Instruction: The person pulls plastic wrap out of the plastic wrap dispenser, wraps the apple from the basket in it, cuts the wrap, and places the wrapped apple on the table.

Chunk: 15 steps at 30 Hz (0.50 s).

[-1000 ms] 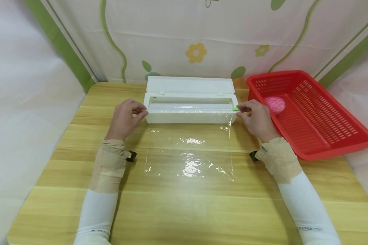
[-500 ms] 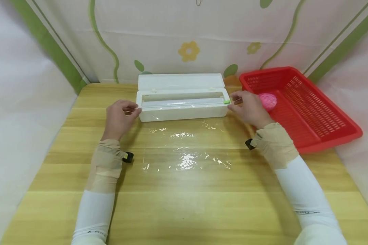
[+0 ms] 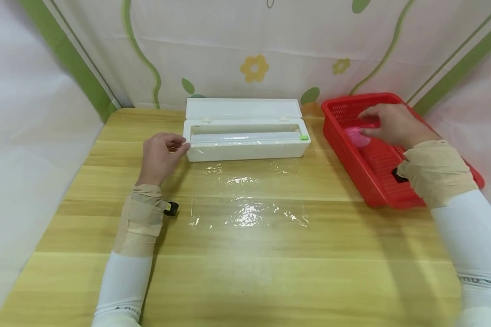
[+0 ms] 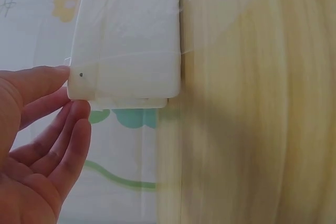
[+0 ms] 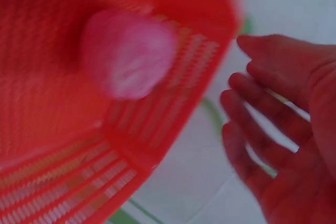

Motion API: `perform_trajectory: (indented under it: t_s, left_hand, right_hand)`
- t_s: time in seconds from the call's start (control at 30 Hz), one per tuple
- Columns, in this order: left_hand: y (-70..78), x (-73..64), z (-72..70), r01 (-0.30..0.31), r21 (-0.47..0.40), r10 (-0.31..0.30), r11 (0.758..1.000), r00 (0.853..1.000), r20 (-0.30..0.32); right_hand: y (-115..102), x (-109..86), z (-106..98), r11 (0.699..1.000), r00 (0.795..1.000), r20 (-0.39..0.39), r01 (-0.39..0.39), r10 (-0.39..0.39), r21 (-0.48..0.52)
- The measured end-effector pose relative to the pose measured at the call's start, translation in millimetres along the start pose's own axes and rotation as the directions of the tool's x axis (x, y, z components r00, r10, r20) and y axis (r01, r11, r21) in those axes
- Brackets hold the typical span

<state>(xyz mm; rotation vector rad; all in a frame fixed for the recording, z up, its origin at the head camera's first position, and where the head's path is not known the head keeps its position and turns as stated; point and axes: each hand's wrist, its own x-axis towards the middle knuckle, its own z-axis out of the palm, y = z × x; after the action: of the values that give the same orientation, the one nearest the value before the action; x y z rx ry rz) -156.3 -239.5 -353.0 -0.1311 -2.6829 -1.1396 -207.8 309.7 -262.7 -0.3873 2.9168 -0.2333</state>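
On the wooden table stands a white cling film box [image 3: 247, 152] with its lid up and a film roll inside. A sheet of clear cling film [image 3: 245, 213] runs from its front edge onto the table. My left hand [image 3: 159, 156] pinches the box's left end corner between thumb and fingers; the left wrist view shows the thumb at the upper edge of the box [image 4: 126, 40]. My right hand [image 3: 397, 125] is over the red basket [image 3: 348, 156], fingers apart and loosely bent, near a pink ball [image 3: 357, 138]. In the right wrist view, the ball [image 5: 128, 53] and hand are apart.
A green cutter slider [image 3: 304, 137] sits at the box's right end. Behind the table hangs a white curtain [image 3: 212, 41] with flowers and leaves. The red basket stands at the table's right back, its side wall rising between box and ball.
My right hand has left the box's right end and moved right, over the basket near the ball. My left hand stays at the box's left corner. The view has shifted slightly.
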Motion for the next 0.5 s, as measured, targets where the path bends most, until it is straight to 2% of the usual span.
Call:
perform_trajectory:
  t_s: [0.13,0.27,0.37,0.5]
  left_hand:
    - [0.2,-1.4,-0.4,0.005,-0.003,-0.005,1.000,1.000,0.006]
    - [-0.4,-3.5,-0.3,0.004,-0.005,-0.004,1.000,1.000,0.005]
    - [-0.6,-4.9,0.5,0.003,-0.009,-0.003,1.000,1.000,0.006]
    - [0.1,-5.9,1.9,-0.002,-0.012,0.002,1.000,1.000,0.007]
  right_hand:
    - [11,8.5,16,0.997,0.994,0.087,0.068,-0.064,-0.047]
    - [15,17.6,29,0.991,0.988,0.134,0.087,-0.073,-0.100]
    - [18,20.8,32,0.990,0.983,0.183,0.024,0.001,-0.136]
    - [29,20.5,33,0.987,0.976,0.201,-0.059,0.089,-0.150]
